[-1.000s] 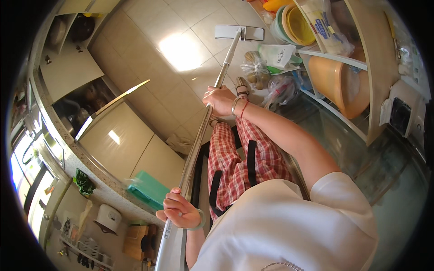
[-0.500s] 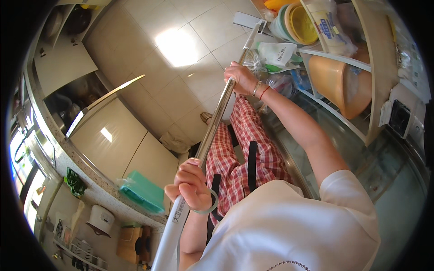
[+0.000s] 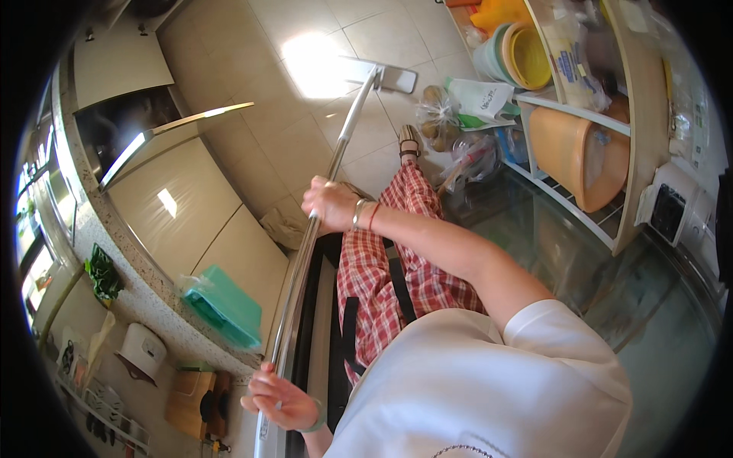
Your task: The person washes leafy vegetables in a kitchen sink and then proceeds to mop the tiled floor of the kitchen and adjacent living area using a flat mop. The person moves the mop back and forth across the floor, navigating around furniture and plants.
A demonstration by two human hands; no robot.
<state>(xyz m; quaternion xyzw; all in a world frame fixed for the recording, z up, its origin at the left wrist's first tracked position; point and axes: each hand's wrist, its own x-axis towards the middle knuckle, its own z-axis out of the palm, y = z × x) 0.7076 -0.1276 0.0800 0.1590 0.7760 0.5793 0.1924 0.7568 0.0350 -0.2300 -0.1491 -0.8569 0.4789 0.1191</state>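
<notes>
A flat mop (image 3: pixel 397 79) with a wide white head lies on the tiled floor, its head reaching into the bright patch of light. Its long silver pole (image 3: pixel 345 136) slants back toward my body. Partway along the pole my right hand (image 3: pixel 330 204) is closed around it. Lower down, close to the pole's near end, my left hand (image 3: pixel 281 398) loosely wraps the pole with bent fingers. A sandalled foot (image 3: pixel 409 143) shows beyond my right hand, to the right of the pole.
On the right, a shelf rack (image 3: pixel 576 114) holds basins and an orange bin (image 3: pixel 561 156). Plastic bags (image 3: pixel 469 160) lie on the floor beside it. To the left, a cabinet door (image 3: pixel 175 133) hangs open below the speckled counter (image 3: pixel 145 275), which bears a green box (image 3: pixel 225 305).
The mop head has swung left from beside the shelf into the light patch. My right hand has moved left and nearer; my left hand has dropped lower and left.
</notes>
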